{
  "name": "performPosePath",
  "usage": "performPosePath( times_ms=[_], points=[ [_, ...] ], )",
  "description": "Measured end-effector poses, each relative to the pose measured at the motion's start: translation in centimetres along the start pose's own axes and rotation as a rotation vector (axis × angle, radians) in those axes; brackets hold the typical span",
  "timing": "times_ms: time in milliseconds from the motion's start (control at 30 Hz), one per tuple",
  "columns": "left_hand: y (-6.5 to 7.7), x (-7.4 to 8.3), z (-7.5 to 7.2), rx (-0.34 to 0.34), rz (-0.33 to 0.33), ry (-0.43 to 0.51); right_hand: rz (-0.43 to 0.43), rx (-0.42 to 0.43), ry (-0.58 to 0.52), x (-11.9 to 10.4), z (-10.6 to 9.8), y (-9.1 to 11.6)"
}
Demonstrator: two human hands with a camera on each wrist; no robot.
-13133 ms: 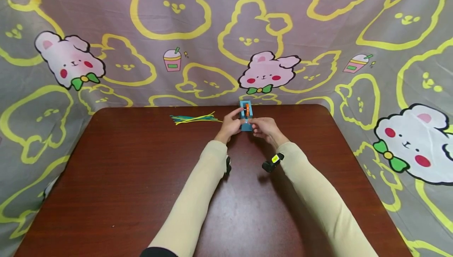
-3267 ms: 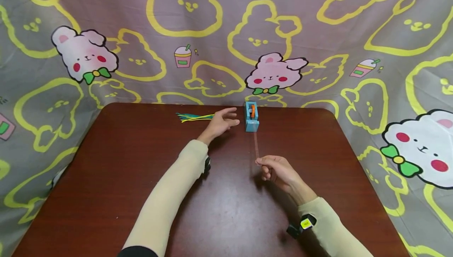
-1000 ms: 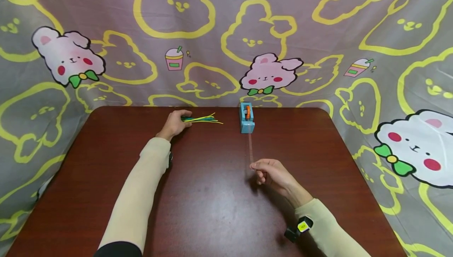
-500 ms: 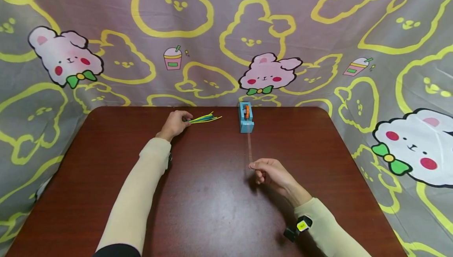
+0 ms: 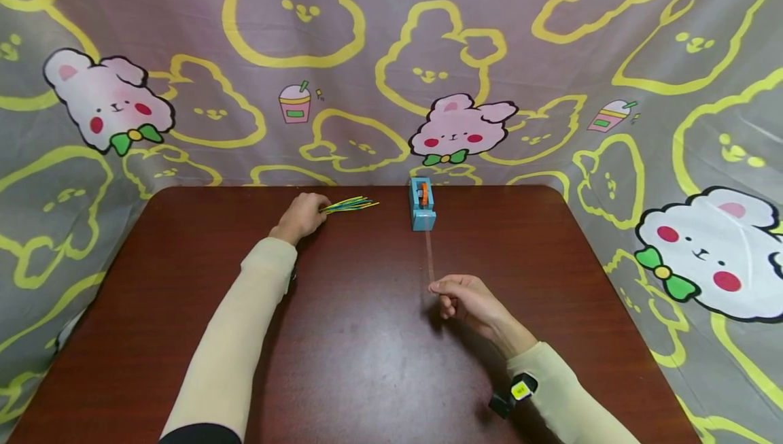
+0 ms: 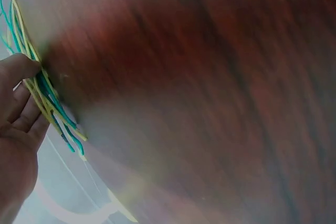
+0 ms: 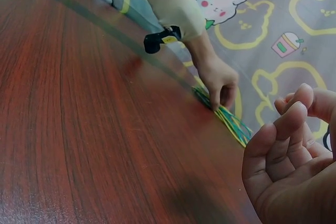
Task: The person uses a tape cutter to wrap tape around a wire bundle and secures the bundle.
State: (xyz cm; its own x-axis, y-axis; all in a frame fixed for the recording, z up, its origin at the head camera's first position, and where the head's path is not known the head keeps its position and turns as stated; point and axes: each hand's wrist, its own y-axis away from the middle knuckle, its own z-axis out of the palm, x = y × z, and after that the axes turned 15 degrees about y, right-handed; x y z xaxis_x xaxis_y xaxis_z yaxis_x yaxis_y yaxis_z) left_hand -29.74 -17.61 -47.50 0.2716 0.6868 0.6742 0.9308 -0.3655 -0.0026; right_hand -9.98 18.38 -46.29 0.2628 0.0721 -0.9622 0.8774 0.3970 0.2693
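Note:
At the far left-centre of the table, my left hand (image 5: 304,215) pinches a bundle of thin yellow and teal wires (image 5: 351,205) between thumb and fingers. The left wrist view shows the wires (image 6: 52,103) running past the thumb, their ends sticking out both sides. A light-blue tape dispenser (image 5: 423,219) with an orange roll core stands near the back edge. From it a clear strip of tape (image 5: 429,257) stretches toward me, its free end pinched by thumb and forefinger of my right hand (image 5: 474,301). That tape end is hard to make out in the right wrist view.
The dark red-brown table (image 5: 342,362) has rounded back corners. Right behind it hangs a grey curtain (image 5: 367,90) with cartoon rabbits, wrapping round both sides. A black wrist camera (image 5: 514,393) sits at my right cuff.
Both hands were at the dispenser; the right then drew the tape toward me and now stays put. My left hand moved left to the wires and drew them into a tighter bundle.

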Motion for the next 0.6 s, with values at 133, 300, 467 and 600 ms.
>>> performPosePath(
  times_ms=[133,300,467,600],
  points=[
    [-0.1,0.2,0.1,-0.003,0.023,-0.042,0.005,0.005,0.000,0.0,0.1,-0.1],
    [-0.5,0.5,0.1,-0.014,0.050,-0.093,0.005,0.003,0.003,-0.2,0.1,-0.2],
    [-0.9,0.8,0.2,-0.028,0.050,-0.144,0.016,0.004,-0.001,-0.3,0.2,-0.1],
    [-1.1,1.0,0.3,-0.038,0.030,-0.171,0.019,-0.002,-0.006,-0.2,0.3,-0.2]
  ],
)
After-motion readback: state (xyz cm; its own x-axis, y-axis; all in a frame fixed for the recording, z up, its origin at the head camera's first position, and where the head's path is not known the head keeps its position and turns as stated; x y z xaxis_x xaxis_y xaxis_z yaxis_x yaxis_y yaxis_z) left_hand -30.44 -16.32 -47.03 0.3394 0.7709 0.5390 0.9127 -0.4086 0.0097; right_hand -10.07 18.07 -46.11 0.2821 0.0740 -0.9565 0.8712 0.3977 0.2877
